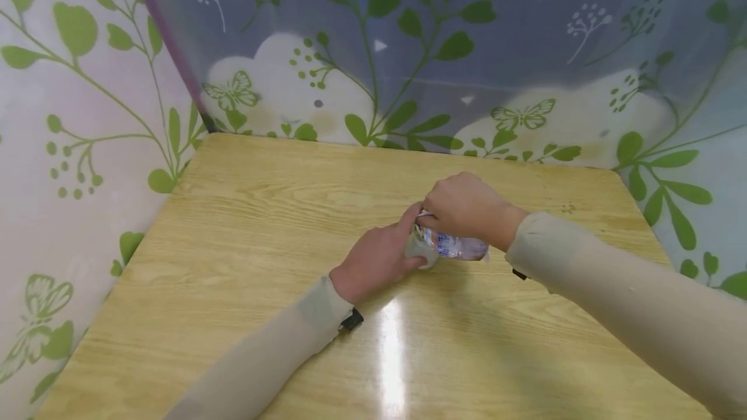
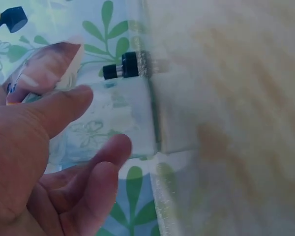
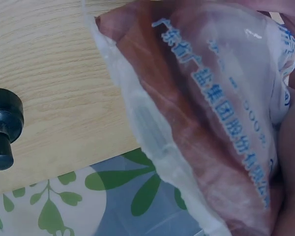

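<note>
Clear plastic bag with blue printed lettering (image 1: 449,245) sits between the two hands, low over the light wood-grain surface (image 1: 245,232) and near its middle; whether it rests on the surface or is lifted just off it cannot be told. The left hand (image 1: 379,256) meets the bag's left end, with the thumb against the plastic and the fingers wrapped towards its underside, so the grip reads as closed on the bag. The right hand (image 1: 463,206) lies over the bag's top, fingers curled down and pinching the upper edge. The two hands are together, touching or just beside each other at the bag's upper left corner.

In the right wrist view the bag (image 3: 211,113) fills most of the picture: thin, crinkled film, blue characters in rows, and a pale sealed edge running diagonally. The contents cannot be told. In the left wrist view the left hand (image 2: 44,162) shows a thumb and loosely bent fingers close up, with the bag (image 2: 44,64) blurred beyond them.

Beige long sleeves (image 1: 613,290) cover both forearms. A curtain printed with green leaves and butterflies (image 1: 408,50) hangs beyond the hands.
</note>
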The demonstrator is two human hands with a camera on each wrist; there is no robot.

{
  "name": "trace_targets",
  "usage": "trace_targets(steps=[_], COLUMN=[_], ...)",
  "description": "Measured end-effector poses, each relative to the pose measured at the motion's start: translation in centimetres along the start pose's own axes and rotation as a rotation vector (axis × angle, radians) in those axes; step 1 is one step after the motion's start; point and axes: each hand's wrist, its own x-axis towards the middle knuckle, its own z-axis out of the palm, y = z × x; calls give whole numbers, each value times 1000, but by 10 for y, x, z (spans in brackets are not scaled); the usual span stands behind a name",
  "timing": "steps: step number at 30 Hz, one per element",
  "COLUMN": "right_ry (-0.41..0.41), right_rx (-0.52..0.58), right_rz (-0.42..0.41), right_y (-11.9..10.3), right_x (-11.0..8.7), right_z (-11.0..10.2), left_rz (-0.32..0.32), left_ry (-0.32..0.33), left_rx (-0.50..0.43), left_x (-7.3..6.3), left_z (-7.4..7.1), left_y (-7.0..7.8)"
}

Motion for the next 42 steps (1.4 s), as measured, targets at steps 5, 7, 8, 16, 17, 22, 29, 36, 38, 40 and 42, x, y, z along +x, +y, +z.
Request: trace_targets(steps=[5,7,8,16,17,22,29,36,38,40,42], right_ry=[-41,-66,-80,-349,-381,-432,-333,-251,-249,-252,-258], right_rx=[-8,12,29,280,327,572,516,326,299,290,286], right_rz=[-34,-66,-79,21,38,72,30,-20,-15,-9,-3], right_y=[0,3,5,47,52,63,59,57,57,57,57], right_x=[0,-3,-5,-35,-38,-50,-55,-56,-57,-57,-57], right_z=[-4,-7,-10,-32,-32,-25,-25,-42,-47,-51,-53], left_rz=[36,38,37,24,21,3,-40,-111,-113,-117,-115], left_ry=[11,5,2,3,2,-4,-23,-23,-23,-32,-52], left_rx=[15,13,14,45,47,45,-29,-36,-34,-41,-34], left_x=[0,0,0,2,2,1,1,2,3,3,4], left_z=[-1,0,1,3,3,3,5,5,3,2,1], left_y=[1,4,5,11,11,7,2,-2,-2,-2,-2])
